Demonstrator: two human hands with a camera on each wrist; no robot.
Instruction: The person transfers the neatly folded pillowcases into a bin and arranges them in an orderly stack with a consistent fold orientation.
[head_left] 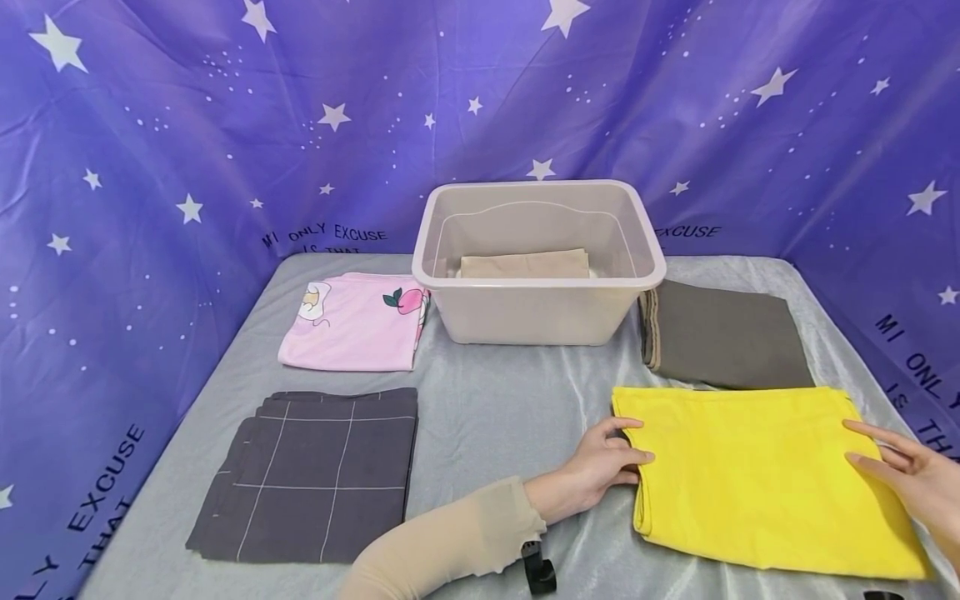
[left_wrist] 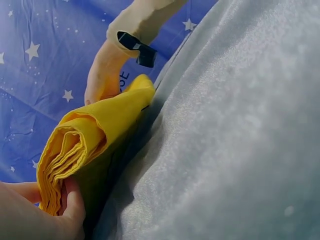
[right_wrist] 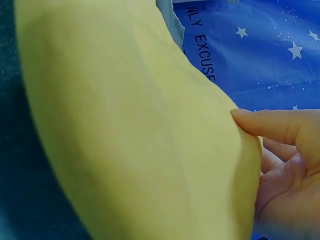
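A folded yellow cloth [head_left: 750, 475] lies at the front right, its near side sloping toward the table edge. My left hand [head_left: 592, 467] pinches its left end, with thumb and fingers on either side of the stacked layers [left_wrist: 65, 155] seen in the left wrist view. At the opposite end my right hand [head_left: 911, 475] grips the cloth's right edge. The right wrist view shows the right thumb [right_wrist: 270, 122] pressed on the yellow fabric, the other fingers partly hidden behind it.
A grey plastic bin [head_left: 525, 312] stands at the back middle with a folded beige cloth [head_left: 525, 265] inside. Folded pink [head_left: 360, 329] and dark checked [head_left: 322, 475] cloths lie at left. A folded olive-grey cloth [head_left: 727, 337] lies just behind the yellow one. A starry blue curtain [head_left: 480, 75] surrounds the table.
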